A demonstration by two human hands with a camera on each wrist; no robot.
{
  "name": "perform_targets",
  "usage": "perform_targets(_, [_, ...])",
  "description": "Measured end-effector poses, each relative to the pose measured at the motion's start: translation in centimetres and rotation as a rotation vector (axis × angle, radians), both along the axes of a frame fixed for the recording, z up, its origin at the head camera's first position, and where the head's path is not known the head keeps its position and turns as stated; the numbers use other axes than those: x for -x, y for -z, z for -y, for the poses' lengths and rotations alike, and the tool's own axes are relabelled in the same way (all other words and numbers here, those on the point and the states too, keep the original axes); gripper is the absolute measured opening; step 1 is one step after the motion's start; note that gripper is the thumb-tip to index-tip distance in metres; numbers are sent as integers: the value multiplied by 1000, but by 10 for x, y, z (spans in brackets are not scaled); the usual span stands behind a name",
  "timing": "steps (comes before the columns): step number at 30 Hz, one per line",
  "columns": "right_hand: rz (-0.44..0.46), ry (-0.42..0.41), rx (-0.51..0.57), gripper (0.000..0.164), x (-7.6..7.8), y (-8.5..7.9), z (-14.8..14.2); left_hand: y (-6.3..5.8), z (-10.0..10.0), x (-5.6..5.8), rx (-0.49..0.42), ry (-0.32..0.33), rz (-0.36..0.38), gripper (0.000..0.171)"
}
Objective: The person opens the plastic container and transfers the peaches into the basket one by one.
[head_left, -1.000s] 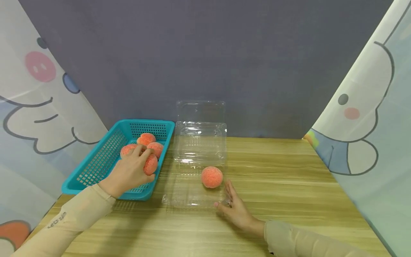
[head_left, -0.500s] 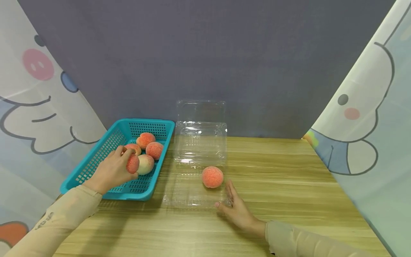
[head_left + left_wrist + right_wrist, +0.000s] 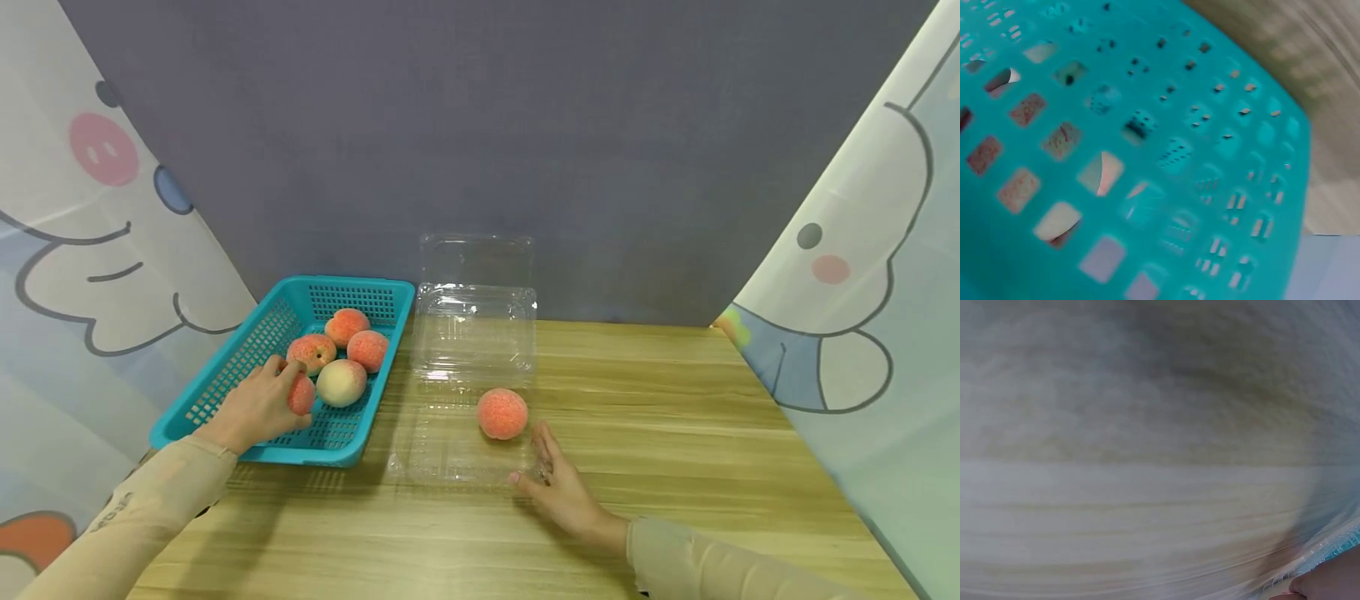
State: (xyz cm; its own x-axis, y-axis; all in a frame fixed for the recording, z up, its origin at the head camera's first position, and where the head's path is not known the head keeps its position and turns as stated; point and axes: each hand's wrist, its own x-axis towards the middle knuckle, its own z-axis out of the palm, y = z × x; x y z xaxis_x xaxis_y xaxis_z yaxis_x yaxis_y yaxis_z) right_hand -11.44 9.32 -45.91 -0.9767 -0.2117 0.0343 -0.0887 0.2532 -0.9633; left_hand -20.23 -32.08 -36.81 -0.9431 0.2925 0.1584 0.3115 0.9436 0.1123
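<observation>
In the head view my left hand (image 3: 258, 408) reaches into the turquoise basket (image 3: 171, 421) and grips a pinkish-red peach (image 3: 302, 394), its fingers over the top and its thumb on the near side. Several other peaches lie close by, including a pale one (image 3: 341, 383) just to the right and a speckled one (image 3: 312, 354) behind. On the table, a clear plastic clamshell (image 3: 442, 454) stands with its lid raised, and a single peach (image 3: 502, 413) sits at its right side. My right hand (image 3: 564, 492) holds the clamshell's near right corner between thumb and fingers.
The wooden table (image 3: 660, 433) meets a dark grey backdrop (image 3: 480, 150) behind the clamshell. Printed curtains (image 3: 832, 333) flank both sides. Up close, the left wrist view shows the basket's perforated wall (image 3: 1166, 156), with peaches behind its holes.
My left hand has shifted left inside the basket and now grips a peach farther left. The pale peach has come into view beside it. My right hand stays at the clamshell's corner.
</observation>
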Motion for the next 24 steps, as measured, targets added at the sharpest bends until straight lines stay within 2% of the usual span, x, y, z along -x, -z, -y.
perform_targets(8, [12, 6, 44, 96, 1, 1, 2, 11, 13, 8, 24, 0, 52, 73])
perform_targets(16, [21, -4, 39, 95, 0, -1, 3, 24, 26, 12, -8, 18, 42, 69])
perform_targets(24, [37, -2, 45, 96, 1, -1, 0, 25, 31, 18, -67, 47, 65, 70])
